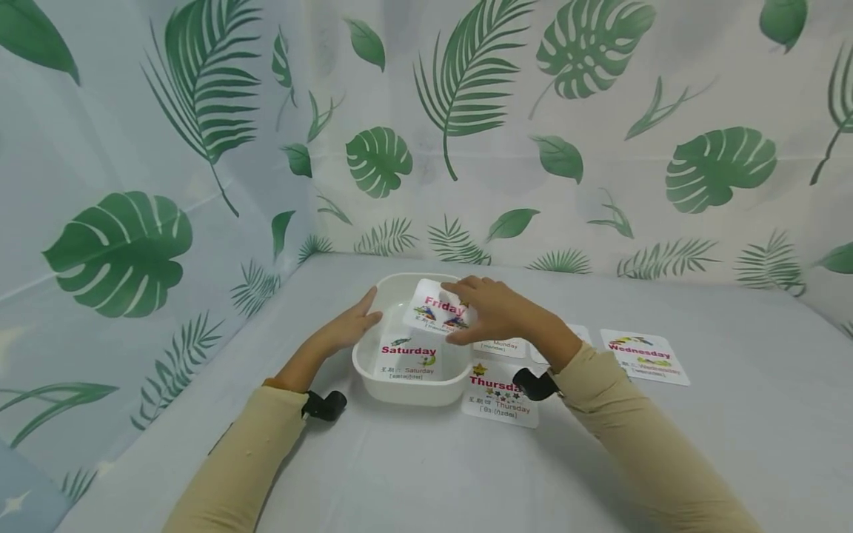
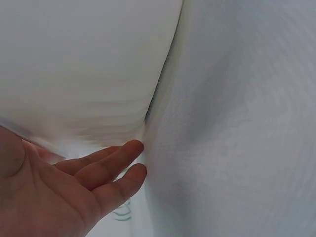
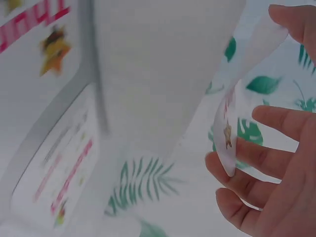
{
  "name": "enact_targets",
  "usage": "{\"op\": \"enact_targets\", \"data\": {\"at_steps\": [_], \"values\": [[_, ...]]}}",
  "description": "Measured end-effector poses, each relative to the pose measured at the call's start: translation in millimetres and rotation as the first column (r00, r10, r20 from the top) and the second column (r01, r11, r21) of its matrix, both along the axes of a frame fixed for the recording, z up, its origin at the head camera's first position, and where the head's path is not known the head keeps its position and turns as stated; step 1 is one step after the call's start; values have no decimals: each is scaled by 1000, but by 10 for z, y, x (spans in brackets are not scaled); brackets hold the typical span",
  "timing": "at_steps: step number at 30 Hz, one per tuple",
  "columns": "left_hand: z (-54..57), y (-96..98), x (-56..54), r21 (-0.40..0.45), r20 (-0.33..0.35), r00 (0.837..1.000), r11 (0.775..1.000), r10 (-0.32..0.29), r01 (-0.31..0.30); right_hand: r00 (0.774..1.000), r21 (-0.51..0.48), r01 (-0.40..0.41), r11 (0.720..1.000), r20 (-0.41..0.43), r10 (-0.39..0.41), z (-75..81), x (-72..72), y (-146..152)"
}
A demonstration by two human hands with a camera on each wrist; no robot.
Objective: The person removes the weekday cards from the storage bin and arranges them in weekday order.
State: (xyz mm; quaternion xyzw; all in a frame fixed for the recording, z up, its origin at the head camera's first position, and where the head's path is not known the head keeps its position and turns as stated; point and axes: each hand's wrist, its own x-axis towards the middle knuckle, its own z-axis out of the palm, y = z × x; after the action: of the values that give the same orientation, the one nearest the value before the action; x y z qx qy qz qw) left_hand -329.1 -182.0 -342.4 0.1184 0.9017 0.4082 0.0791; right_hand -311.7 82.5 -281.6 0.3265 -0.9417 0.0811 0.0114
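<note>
My right hand [image 1: 496,307] holds the Friday card [image 1: 436,305] above the back right part of a white plastic basin [image 1: 409,392]. In the right wrist view the card [image 3: 227,123] bends between the thumb and the fingers. The Saturday card [image 1: 408,359] lies inside the basin. At the basin's left side is my left hand [image 1: 343,326], its thumb by the rim. The left wrist view shows the fingers of this hand [image 2: 74,192] loosely extended along the basin's outer wall [image 2: 84,64], low by the tabletop.
Right of the basin lie the Thursday card [image 1: 500,407], the Monday card [image 1: 500,347] and the Wednesday card [image 1: 645,357]. Another card [image 1: 578,332] is mostly hidden behind my right wrist. A leaf-patterned curtain [image 1: 480,207] stands behind the grey-white table [image 1: 400,474].
</note>
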Motion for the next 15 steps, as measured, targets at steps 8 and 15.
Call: {"op": "enact_targets", "data": {"at_steps": [8,15], "values": [[5,11,-10,-3,23,1000,1000,0,0,995,-33,81,996,56,-79,-118,250,867],[13,4,21,-2,18,1000,1000,-1,1,993,6,106,994,43,-106,-234,507,1347]]}}
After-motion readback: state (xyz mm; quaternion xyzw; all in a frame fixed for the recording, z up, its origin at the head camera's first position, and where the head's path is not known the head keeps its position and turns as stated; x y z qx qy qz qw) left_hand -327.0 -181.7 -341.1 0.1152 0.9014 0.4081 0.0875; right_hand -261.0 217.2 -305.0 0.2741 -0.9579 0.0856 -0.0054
